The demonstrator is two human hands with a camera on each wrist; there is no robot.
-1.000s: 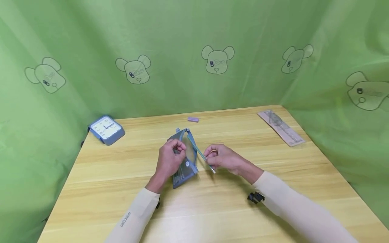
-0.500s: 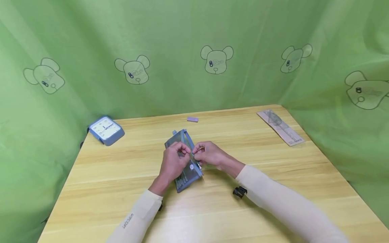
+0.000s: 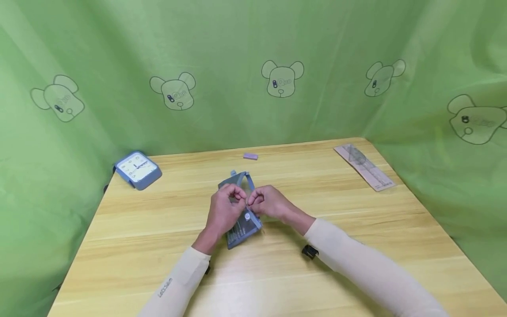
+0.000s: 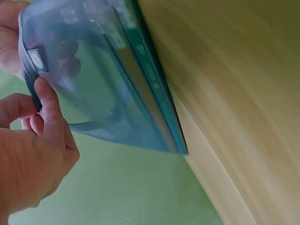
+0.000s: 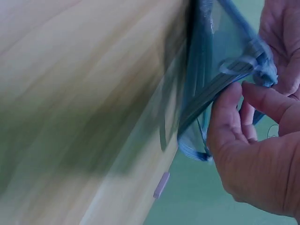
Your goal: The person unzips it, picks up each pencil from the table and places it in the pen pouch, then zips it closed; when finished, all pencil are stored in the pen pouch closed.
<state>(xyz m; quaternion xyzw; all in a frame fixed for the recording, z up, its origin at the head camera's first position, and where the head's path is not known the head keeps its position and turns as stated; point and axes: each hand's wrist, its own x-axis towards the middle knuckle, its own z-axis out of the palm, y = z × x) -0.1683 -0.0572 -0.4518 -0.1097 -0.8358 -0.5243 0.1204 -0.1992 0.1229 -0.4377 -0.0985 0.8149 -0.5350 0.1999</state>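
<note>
A blue mesh zip pencil case (image 3: 243, 230) stands on edge at the middle of the table, its zipped mouth partly parted. My left hand (image 3: 222, 211) pinches one edge of that mouth between thumb and forefinger, beside a small white label (image 4: 36, 60) in the left wrist view. Opposite it, my right hand (image 3: 273, 204) pinches the zip-side edge, and in the right wrist view thumb and forefinger meet at the blue strip. Through the mesh show long slim green and tan items (image 4: 143, 58) lying along the bottom. Fingers partly hide the opening.
A purple eraser (image 3: 250, 156) lies behind the pencil case. At the back left is a blue square clock (image 3: 138, 169). A pink card with clear rulers (image 3: 365, 167) lies near the right edge. Green curtains surround the wooden table (image 3: 158, 246).
My right hand has moved left to the case's mouth; the teal pencil it held is no longer seen between its fingers. It now pinches the case's edge, close to my left hand.
</note>
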